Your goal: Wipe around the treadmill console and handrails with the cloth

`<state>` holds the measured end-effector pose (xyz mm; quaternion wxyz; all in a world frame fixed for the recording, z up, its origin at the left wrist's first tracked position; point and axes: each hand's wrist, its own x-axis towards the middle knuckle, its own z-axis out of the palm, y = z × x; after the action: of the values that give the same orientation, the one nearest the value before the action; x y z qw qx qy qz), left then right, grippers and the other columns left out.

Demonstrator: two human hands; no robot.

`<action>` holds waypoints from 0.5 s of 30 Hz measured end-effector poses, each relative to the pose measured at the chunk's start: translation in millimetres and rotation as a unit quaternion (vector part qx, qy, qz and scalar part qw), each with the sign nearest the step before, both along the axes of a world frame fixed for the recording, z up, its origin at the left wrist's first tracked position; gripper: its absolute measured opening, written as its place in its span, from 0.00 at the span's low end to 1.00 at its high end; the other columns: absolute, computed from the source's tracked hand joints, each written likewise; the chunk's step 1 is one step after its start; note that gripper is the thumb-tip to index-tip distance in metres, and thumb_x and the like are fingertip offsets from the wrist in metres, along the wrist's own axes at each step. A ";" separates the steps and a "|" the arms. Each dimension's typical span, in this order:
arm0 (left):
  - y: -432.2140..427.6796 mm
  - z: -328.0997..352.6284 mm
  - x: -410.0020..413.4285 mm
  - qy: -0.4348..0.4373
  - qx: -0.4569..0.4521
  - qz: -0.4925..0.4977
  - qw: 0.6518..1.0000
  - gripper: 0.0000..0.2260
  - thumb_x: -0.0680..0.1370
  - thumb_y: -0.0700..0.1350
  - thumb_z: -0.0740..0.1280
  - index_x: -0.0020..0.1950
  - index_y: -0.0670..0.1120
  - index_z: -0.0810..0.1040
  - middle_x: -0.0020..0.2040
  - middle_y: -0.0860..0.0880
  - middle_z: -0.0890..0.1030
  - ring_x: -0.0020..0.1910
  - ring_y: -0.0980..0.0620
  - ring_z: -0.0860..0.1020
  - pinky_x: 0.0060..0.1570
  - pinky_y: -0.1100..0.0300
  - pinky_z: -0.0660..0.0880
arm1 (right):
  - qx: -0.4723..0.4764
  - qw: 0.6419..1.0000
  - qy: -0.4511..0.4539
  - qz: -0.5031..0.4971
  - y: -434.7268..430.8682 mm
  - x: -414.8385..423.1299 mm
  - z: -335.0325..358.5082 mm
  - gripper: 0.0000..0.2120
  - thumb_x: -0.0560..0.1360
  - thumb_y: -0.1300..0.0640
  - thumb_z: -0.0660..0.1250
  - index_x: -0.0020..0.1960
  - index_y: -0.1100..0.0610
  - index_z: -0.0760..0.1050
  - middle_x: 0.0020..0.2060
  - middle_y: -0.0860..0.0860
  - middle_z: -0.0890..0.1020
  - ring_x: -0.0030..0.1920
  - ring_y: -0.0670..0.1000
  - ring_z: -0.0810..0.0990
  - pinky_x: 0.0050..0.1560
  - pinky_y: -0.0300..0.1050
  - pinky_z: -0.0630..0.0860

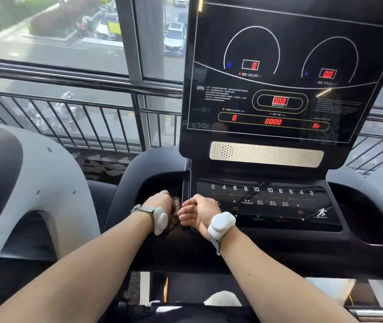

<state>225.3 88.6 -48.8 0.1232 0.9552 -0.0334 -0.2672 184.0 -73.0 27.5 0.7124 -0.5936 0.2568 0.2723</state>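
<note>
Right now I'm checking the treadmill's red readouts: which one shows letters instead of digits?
The bottom-right readout reading "Hr"; the other red readouts show only zeros.

I see my left hand [160,202] and right hand [194,212] side by side over the left tray [148,183] of the console [372,231]. The keypad [267,201] lies right of them, the display panel [290,73] behind it, the railing [69,106] and window [57,31] beyond.
</note>
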 end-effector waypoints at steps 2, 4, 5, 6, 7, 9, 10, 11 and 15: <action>8.9 -1.5 -8.3 0.023 -0.006 0.006 1.000 0.11 0.65 0.46 0.74 0.46 0.55 0.85 0.50 0.56 0.79 0.45 0.55 0.81 0.47 0.56 0.82 | 0.000 1.000 -0.005 -0.001 1.7 -2.5 0.4 0.12 0.76 0.64 0.55 0.43 0.68 0.76 0.30 0.63 0.83 0.24 0.55 0.80 0.26 0.43 0.78; 11.8 4.7 -14.0 0.047 -0.014 0.011 0.999 0.05 0.67 0.50 0.71 0.41 0.56 0.84 0.41 0.54 0.83 0.38 0.53 0.82 0.42 0.57 0.83 | -0.001 1.000 -0.008 -0.002 1.8 -3.1 -0.2 0.12 0.76 0.65 0.55 0.43 0.68 0.76 0.30 0.63 0.83 0.23 0.55 0.79 0.25 0.42 0.77; 12.8 11.7 -18.0 0.057 -0.024 0.012 0.998 0.03 0.68 0.51 0.70 0.38 0.56 0.83 0.37 0.53 0.83 0.35 0.52 0.81 0.39 0.59 0.81 | -0.003 1.000 -0.009 -0.003 1.8 -4.3 0.6 0.11 0.76 0.65 0.55 0.43 0.68 0.76 0.30 0.63 0.83 0.24 0.55 0.79 0.25 0.43 0.77; 13.1 14.8 -17.5 0.061 -0.038 0.020 0.997 0.04 0.70 0.51 0.70 0.36 0.56 0.83 0.33 0.53 0.82 0.33 0.52 0.79 0.36 0.61 0.79 | -0.004 1.000 -0.009 -0.004 1.1 -3.7 -0.3 0.11 0.76 0.64 0.56 0.44 0.68 0.76 0.30 0.63 0.83 0.24 0.55 0.80 0.25 0.43 0.77; 14.5 20.4 -17.6 0.058 -0.046 0.027 0.997 0.05 0.70 0.53 0.70 0.34 0.55 0.82 0.31 0.54 0.81 0.31 0.53 0.78 0.33 0.64 0.76 | -0.005 1.000 -0.009 -0.005 1.0 -3.6 -1.4 0.12 0.76 0.64 0.55 0.45 0.68 0.76 0.31 0.63 0.83 0.24 0.55 0.80 0.25 0.43 0.77; 16.8 30.4 -17.3 0.045 -0.060 0.049 0.996 0.06 0.66 0.55 0.71 0.38 0.54 0.83 0.33 0.55 0.82 0.34 0.54 0.79 0.34 0.66 0.74 | -0.003 1.000 -0.009 -0.003 0.0 -4.9 -1.5 0.12 0.77 0.63 0.55 0.46 0.68 0.76 0.31 0.62 0.83 0.24 0.54 0.80 0.25 0.43 0.77; 18.8 33.7 -15.1 0.036 -0.068 0.061 0.995 0.08 0.65 0.54 0.72 0.41 0.53 0.83 0.37 0.56 0.83 0.37 0.54 0.80 0.37 0.66 0.75 | 0.000 1.000 -0.007 -0.001 -0.7 -4.6 -2.0 0.13 0.78 0.63 0.55 0.47 0.68 0.76 0.30 0.62 0.83 0.24 0.54 0.80 0.25 0.42 0.77; 21.1 38.4 -12.9 0.027 -0.076 0.069 0.994 0.09 0.66 0.53 0.73 0.44 0.53 0.83 0.40 0.55 0.84 0.40 0.54 0.81 0.39 0.66 0.76 | 0.001 1.000 -0.006 0.002 -1.0 -3.8 -3.1 0.13 0.78 0.63 0.55 0.47 0.68 0.76 0.30 0.61 0.83 0.24 0.53 0.80 0.25 0.42 0.77; 32.1 57.3 -3.8 0.016 -0.186 0.090 0.978 0.08 0.71 0.45 0.73 0.48 0.49 0.79 0.37 0.52 0.82 0.35 0.51 0.79 0.36 0.60 0.78 | -0.015 0.999 -0.046 -0.002 5.0 3.0 -2.0 0.08 0.80 0.64 0.59 0.50 0.66 0.76 0.34 0.61 0.82 0.26 0.53 0.80 0.26 0.42 0.78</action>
<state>221.6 120.7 8.5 0.3232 0.9101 0.0059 -0.2594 187.0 -68.0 25.5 0.7153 -0.6152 0.2291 0.2394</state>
